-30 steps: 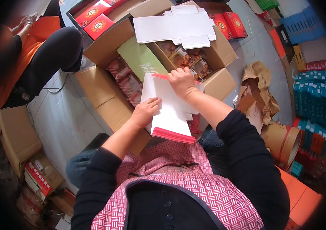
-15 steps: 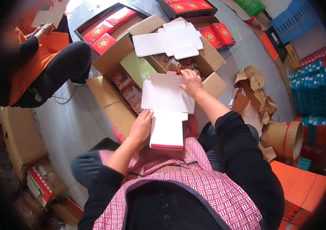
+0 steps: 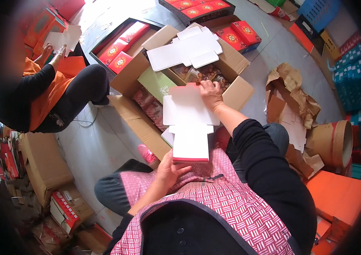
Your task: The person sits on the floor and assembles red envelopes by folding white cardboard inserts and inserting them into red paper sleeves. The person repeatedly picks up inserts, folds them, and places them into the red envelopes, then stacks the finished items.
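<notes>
Touching white cardboard (image 3: 189,112) near one open carton (image 3: 134,123): left hand (image 3: 168,172), right hand (image 3: 211,94).

Grey floor (image 3: 88,146): open carton (image 3: 139,128), crumpled brown paper (image 3: 302,102), dark-rimmed tray (image 3: 109,36) with red boxes (image 3: 119,62)

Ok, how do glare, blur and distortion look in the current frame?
Head view: floor blown out toward the upper left; head view: held white card very bright, with little surface detail; head view: dark, blurry smear above the co-worker; head view: teal boxes at the right dim and soft; head view: fisheye bending toward the black rim.
</notes>
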`<action>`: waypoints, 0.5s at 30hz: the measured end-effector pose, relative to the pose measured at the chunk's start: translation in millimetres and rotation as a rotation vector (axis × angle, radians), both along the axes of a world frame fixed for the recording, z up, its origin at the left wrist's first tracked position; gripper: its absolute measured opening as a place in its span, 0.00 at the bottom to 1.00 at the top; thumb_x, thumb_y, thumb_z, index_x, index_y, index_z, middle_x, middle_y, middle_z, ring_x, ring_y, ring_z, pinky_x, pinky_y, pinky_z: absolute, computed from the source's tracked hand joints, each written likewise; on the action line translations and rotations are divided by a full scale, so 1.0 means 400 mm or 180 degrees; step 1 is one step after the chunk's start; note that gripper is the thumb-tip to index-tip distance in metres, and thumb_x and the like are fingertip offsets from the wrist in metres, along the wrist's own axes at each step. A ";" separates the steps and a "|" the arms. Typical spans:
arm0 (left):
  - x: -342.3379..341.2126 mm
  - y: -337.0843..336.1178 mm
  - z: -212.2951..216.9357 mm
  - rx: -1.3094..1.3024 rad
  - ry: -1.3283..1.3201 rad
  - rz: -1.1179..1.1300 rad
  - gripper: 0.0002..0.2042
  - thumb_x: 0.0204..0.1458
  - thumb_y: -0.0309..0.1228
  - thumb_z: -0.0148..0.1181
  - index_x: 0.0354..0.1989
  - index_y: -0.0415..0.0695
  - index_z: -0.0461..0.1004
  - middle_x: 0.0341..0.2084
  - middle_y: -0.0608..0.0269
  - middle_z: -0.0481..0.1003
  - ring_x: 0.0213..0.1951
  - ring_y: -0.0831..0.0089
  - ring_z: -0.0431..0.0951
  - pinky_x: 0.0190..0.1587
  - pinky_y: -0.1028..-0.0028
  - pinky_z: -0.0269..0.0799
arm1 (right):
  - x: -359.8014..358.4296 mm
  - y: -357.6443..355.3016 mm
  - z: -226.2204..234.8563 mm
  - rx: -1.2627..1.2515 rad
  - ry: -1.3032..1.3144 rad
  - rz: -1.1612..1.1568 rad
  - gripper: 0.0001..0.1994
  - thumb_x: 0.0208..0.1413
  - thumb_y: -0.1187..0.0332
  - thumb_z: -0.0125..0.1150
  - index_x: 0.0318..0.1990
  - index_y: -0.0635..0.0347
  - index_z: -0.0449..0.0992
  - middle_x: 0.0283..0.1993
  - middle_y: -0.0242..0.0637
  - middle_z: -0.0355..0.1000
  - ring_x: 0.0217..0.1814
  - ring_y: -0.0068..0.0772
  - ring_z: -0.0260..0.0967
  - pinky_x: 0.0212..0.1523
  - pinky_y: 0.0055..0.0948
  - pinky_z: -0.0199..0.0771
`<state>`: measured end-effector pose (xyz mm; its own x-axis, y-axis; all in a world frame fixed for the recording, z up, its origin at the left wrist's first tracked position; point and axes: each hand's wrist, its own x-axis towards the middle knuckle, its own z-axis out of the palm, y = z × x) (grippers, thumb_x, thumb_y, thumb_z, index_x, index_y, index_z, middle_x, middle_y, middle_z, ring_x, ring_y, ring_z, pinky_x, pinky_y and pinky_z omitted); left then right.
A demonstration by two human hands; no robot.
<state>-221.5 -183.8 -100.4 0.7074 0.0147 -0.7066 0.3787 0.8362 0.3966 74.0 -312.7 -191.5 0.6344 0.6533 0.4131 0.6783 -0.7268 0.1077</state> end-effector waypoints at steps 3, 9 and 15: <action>0.024 -0.032 -0.018 0.0662 -0.0053 -0.0233 0.30 0.53 0.20 0.51 0.64 0.40 0.46 0.52 0.52 0.64 0.46 0.62 0.73 0.39 0.64 0.80 | 0.014 -0.030 0.049 0.0234 0.1138 -0.0016 0.03 0.49 0.68 0.52 0.30 0.54 0.71 0.38 0.37 0.73 0.45 0.40 0.70 0.44 0.41 0.67; 0.146 -0.013 -0.109 0.1299 -0.0030 -0.0205 0.33 0.52 0.19 0.52 0.65 0.40 0.44 0.49 0.51 0.65 0.44 0.63 0.73 0.36 0.65 0.79 | 0.125 -0.122 0.218 0.1339 0.2144 -0.0341 0.03 0.49 0.71 0.58 0.32 0.58 0.72 0.30 0.46 0.73 0.36 0.47 0.72 0.37 0.41 0.70; 0.173 0.096 -0.088 0.3780 -0.0794 0.0015 0.30 0.48 0.28 0.63 0.58 0.35 0.57 0.54 0.48 0.63 0.53 0.62 0.67 0.54 0.68 0.64 | 0.124 -0.177 0.528 0.3021 0.3120 0.0640 0.03 0.52 0.75 0.56 0.34 0.59 0.71 0.29 0.31 0.73 0.31 0.18 0.68 0.30 0.21 0.66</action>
<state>-152.1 -145.5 -135.4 0.8204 0.5637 -0.0957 0.1804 -0.0964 0.9789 123.7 -383.6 19.7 0.8510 0.4893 0.1909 0.2894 -0.1337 -0.9478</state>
